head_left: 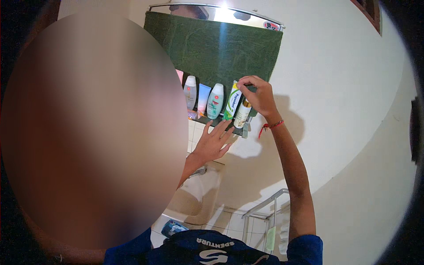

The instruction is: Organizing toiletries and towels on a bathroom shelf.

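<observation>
A green, white and yellow toothpaste tube (232, 101) stands tilted on a narrow shelf in front of a dark green cloth. My right hand (259, 93) pinches its top end between thumb and fingers. Below the shelf edge, my left hand (214, 142) has its fingers spread, the tips at the tube's lower end; whether they touch it I cannot tell. Right of the tube is a white bottle with a gold neck (242, 114). To its left stand a pale green bottle (215, 101), a blue and peach tube (203, 99) and a clear bottle with a white cap (190, 92).
Dark green cloth (212, 48) hangs behind the shelf (238, 131), below a bright light. Under the shelf is a pale sink (207, 194). A metal rack (265, 204) stands at the lower right beside the white wall (335, 110). A large blurred patch hides the left side.
</observation>
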A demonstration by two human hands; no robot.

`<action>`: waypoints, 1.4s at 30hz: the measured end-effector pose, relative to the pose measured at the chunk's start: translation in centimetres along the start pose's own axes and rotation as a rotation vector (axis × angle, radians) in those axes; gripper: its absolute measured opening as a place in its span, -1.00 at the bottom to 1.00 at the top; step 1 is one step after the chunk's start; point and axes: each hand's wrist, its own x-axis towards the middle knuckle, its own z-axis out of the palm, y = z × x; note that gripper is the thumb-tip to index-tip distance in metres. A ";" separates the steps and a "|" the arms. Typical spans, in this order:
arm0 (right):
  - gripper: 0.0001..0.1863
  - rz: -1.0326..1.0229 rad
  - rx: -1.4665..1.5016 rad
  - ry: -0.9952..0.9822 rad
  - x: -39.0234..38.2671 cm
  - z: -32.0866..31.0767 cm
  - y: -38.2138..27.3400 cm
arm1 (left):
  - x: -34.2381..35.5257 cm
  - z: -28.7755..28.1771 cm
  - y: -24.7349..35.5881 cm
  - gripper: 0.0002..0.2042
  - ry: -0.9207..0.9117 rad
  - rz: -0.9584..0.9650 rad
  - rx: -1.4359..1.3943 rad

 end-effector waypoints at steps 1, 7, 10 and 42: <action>-0.90 0.004 0.024 0.017 0.0 0.1 0.1 | -0.1 0.1 0.0 -0.44 0.010 0.007 -0.011; -0.87 0.018 0.044 0.007 0.4 0.7 0.7 | -0.2 0.1 -0.2 -0.44 -0.014 0.000 -0.007; -0.90 -0.010 0.123 0.053 0.7 1.0 0.8 | -0.3 0.0 -0.1 -0.44 -0.006 -0.003 -0.009; -0.85 0.194 0.451 0.281 -4.5 -1.4 -3.3 | -1.5 -1.4 2.8 -0.40 0.008 -0.117 -0.089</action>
